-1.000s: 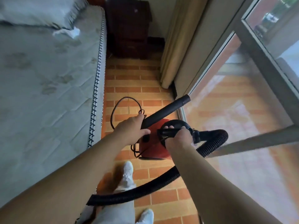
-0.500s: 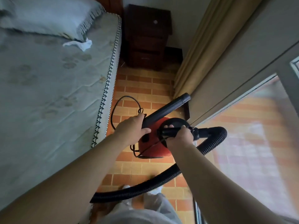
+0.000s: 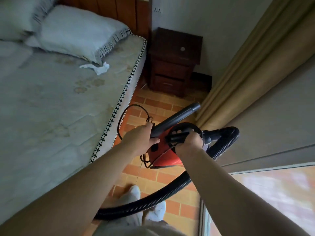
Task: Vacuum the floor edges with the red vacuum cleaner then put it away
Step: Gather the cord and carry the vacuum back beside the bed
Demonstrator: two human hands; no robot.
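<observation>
I carry the red vacuum cleaner (image 3: 162, 155) above the brick-tiled floor (image 3: 158, 106), in the narrow aisle between bed and window. My right hand (image 3: 188, 142) grips its black top handle. My left hand (image 3: 140, 139) holds the black rigid tube (image 3: 177, 118), whose open end points toward the curtain. The black ribbed hose (image 3: 153, 201) loops from the vacuum's right side down and back under my arms. A black power cord (image 3: 121, 121) hangs in a loop by my left hand.
A bed with a grey mattress (image 3: 59, 108) and pillows (image 3: 76, 31) fills the left. A dark wooden nightstand (image 3: 173, 62) stands at the aisle's far end. A beige curtain (image 3: 247, 68) and glass door (image 3: 272, 193) line the right. My feet in white socks (image 3: 134, 193) are below.
I have walked forward along the aisle with the vacuum; the nightstand and pillows are nearer, and the view has tilted up. Both hands keep their grips.
</observation>
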